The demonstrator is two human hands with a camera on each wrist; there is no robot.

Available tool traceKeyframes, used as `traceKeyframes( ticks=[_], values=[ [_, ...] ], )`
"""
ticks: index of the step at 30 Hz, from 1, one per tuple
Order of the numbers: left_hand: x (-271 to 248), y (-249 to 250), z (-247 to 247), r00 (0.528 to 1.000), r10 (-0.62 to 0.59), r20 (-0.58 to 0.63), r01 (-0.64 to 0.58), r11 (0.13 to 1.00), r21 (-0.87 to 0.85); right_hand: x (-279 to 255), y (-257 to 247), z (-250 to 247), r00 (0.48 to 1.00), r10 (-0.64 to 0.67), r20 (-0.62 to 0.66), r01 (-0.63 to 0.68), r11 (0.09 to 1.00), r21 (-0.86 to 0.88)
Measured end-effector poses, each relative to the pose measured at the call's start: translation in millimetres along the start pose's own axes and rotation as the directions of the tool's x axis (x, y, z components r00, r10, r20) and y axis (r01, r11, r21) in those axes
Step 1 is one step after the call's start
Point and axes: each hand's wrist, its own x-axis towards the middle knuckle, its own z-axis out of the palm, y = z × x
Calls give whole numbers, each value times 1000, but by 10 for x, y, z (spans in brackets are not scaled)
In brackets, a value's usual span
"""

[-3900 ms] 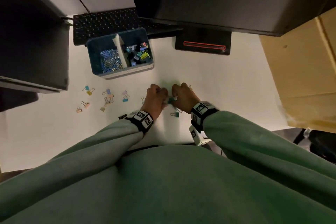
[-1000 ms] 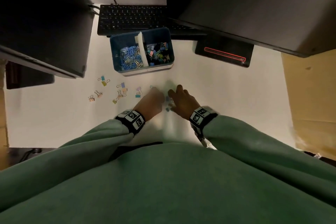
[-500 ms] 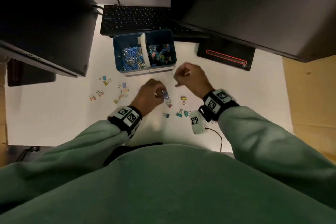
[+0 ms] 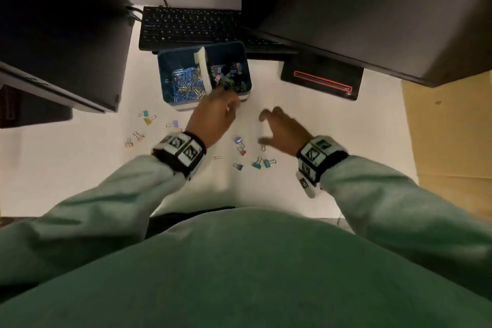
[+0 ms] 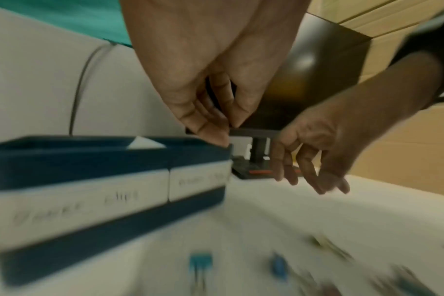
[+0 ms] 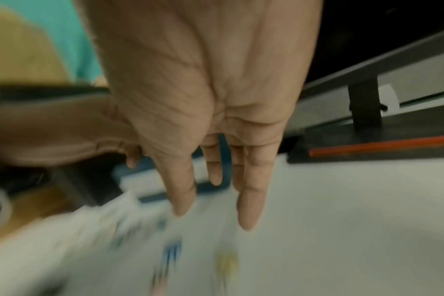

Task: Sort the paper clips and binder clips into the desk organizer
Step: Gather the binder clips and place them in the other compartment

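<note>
The blue desk organizer (image 4: 163, 72) stands behind my hands, with paper clips (image 4: 186, 85) in its left compartment and binder clips (image 4: 230, 77) in its right. My left hand (image 4: 226, 104) is at the front rim of the right compartment. Its thumb and fingertips (image 5: 229, 130) pinch together just above the organizer's rim (image 5: 89, 144), on a small binder clip that is almost hidden. My right hand (image 4: 262, 128) hovers over the table to the right, fingers straight and spread (image 6: 213, 216), holding nothing. Loose binder clips (image 4: 255, 161) lie between my wrists, and more (image 4: 147, 121) lie to the left.
A black keyboard (image 4: 186, 26) lies right behind the organizer. Dark monitors overhang at left (image 4: 61, 34) and right (image 4: 372, 8), and a black base with a red line (image 4: 322, 80) sits at right. A cardboard box (image 4: 452, 136) borders the table's right side.
My left hand left the clips on the table and moved forward to the organizer's front rim. My right hand, curled near the organizer before, has opened and come back over the table.
</note>
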Motion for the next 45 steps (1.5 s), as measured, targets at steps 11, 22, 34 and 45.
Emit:
traceKeyframes(
  ticks=[11, 22, 34, 45],
  values=[
    [-320, -377, 482, 942, -212, 262, 140, 953, 269, -98, 33, 677, 994, -82, 72, 94, 978, -185],
    [-392, -72, 580, 925, -143, 352, 141, 989, 31, -64, 2, 700, 998, 3, -57, -3, 1000, -13],
    [-420, -130, 791, 897, -152, 415, 57, 971, 233, 27, -232, 113, 965, 124, -232, 20, 845, 535],
    [-151, 111, 159, 971, -187, 150, 215, 956, -199, 117, -268, -393, 967, -56, -249, 104, 977, 184]
  ],
)
